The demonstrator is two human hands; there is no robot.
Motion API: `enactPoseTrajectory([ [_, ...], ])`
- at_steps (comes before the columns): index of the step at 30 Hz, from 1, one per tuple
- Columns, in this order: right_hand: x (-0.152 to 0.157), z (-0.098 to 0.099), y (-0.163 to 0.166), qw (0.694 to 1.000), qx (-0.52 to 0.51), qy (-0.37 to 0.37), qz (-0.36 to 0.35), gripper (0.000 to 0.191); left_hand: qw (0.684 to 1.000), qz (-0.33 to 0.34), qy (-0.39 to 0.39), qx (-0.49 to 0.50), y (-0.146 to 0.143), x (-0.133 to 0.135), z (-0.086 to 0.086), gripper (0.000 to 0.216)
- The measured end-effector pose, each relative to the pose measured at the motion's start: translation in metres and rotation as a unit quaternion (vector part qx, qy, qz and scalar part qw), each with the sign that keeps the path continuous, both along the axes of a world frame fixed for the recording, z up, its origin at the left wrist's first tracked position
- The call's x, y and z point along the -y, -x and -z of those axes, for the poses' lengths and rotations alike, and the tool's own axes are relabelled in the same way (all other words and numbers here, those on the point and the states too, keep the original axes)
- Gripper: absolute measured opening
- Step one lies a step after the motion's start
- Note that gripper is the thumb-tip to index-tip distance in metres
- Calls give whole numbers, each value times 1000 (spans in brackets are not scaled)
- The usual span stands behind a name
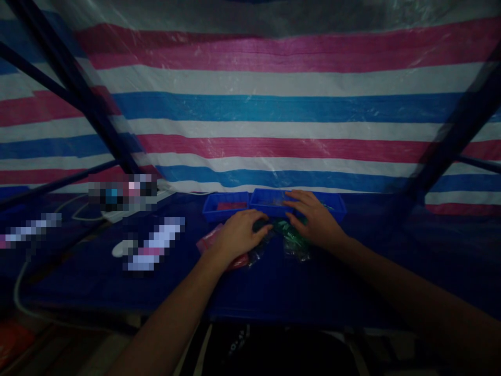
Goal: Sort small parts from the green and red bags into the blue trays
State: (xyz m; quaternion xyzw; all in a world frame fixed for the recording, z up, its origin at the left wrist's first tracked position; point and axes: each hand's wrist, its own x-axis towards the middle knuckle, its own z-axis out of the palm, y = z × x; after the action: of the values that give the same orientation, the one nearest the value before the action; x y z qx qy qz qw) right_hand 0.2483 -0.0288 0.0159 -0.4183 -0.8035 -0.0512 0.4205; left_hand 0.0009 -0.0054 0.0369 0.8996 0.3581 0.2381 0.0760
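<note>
My left hand [239, 232] lies on a pile of small clear plastic bags on the dark blue table [274, 287], its fingers curled over a dark item; what they grip is too dim to name. Under it sit bags with red contents [238, 261]. My right hand [313, 216] rests with fingers spread over bags with green contents [295, 243], reaching toward a blue tray [270, 201]. A second blue tray [226, 206] holding red pieces stands just left of it.
A striped pink, blue and white tarp [274, 104] hangs behind the table. Dark metal poles [78, 89] cross at both sides. A white power strip [133, 209] and cables lie at the left, with a white round object [117, 249] nearby.
</note>
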Motion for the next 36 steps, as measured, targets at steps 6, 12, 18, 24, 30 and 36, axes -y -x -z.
enactPoseTrajectory([
  [6, 13, -7, 4, 999, 11, 22, -30, 23, 999, 7, 10, -33, 3, -5, 9, 35],
  [12, 23, -3, 8, 986, 102, 84, -100, 16, 999, 15, 28, 7, 2, -10, 9, 25],
  [18, 22, 5, 10, 985, 101, 105, -90, 23, 1000, 2, 6, 16, 0, -7, 7, 26],
  [24, 24, -6, 9, 990, -89, 97, -51, 24, 996, -2, 11, 89, -8, 6, -4, 44],
  [30, 27, -6, 12, 940, -262, 194, -100, 15, 986, 22, 82, 142, -14, 12, -9, 28],
  [36, 24, 0, 18, 883, -375, 244, -140, 32, 978, 36, 112, 174, -15, 16, -13, 24],
])
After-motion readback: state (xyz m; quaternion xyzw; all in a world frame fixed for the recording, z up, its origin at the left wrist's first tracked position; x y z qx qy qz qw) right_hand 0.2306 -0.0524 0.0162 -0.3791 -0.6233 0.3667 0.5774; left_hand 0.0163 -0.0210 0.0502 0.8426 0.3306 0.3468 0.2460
